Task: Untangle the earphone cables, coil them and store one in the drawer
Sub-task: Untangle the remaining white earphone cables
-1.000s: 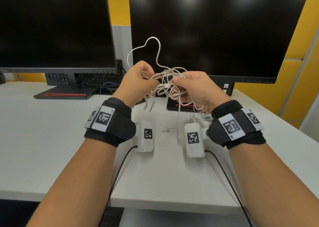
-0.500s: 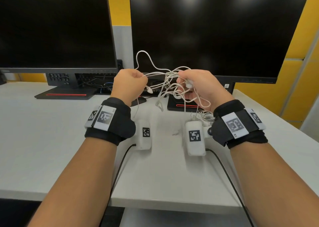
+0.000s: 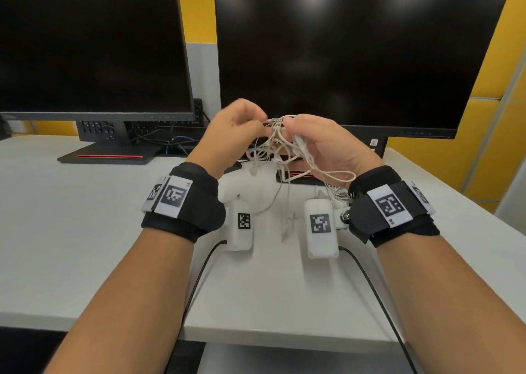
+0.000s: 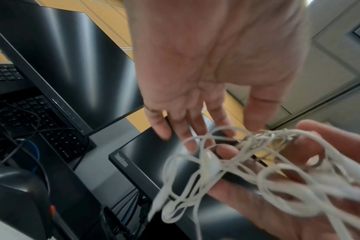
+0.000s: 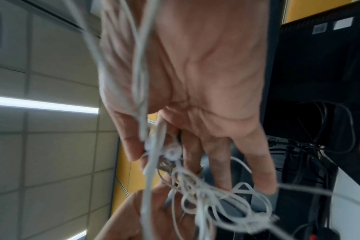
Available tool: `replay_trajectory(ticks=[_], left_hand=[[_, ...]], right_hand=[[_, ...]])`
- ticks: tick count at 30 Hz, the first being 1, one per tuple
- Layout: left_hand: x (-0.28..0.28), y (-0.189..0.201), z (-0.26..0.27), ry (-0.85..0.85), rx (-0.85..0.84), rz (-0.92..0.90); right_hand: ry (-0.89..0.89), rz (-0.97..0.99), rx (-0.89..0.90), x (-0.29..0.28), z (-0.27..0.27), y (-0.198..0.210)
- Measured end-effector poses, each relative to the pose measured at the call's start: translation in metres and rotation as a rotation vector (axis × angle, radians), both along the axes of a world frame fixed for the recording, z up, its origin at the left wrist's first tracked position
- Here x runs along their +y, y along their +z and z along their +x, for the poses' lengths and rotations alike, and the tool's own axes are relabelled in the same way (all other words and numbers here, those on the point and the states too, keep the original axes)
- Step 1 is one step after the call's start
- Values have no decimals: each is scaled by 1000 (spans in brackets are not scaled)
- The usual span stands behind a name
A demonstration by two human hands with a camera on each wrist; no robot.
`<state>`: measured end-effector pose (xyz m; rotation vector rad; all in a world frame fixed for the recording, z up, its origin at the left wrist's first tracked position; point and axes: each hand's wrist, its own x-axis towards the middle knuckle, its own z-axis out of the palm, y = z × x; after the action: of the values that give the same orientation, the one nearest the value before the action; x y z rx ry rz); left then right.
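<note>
Both hands are up above the white surface (image 3: 85, 231), in front of the right monitor (image 3: 355, 46), with the tangled white earphone cables (image 3: 277, 148) bunched between them. The right hand (image 3: 327, 146) has the grip curled around the bundle: thumb and forefinger pinch strands near the top knot, and an earbud (image 5: 172, 151) sits right by those fingertips in the right wrist view. A few loops trail back over that wrist and some ends dangle toward the surface. The left hand (image 3: 230, 134) is at the same knot, but it's blurry; in the left wrist view its fingers (image 4: 187, 123) look fairly straight and spread, tips touching the strands, so I can't tell if it's actually pinching anything. A second monitor (image 3: 91, 43) stands off to the left.
</note>
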<state>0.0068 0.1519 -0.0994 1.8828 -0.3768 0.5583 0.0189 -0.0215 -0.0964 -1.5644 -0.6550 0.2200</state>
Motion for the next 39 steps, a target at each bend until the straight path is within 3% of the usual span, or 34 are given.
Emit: replay_trajectory(ticks=[3,12,16,20,26,33,39], left_hand=[[-2,-3,-2,-119,143,162],[-1,-5,0,26,97,209],[-2,-4,-2,-12,79,198],[-5,1,-5,6,0,161],[-3,-2,1,47,67,260],[1,3,-5,-70,136,-67],[0,-2,-2,-27,197,30]], right_hand=[[43,-54,-45,-1,-1,-3],[-26,189,-2,-2,2,-3],[-198,23,-103,1,5,-5],[-241,-88,-207,4,7,-10],[-135,-175,-261,5,5,-10],[-140,-357,-234,6,7,-14],[-129,-296,-277,9,7,-12]])
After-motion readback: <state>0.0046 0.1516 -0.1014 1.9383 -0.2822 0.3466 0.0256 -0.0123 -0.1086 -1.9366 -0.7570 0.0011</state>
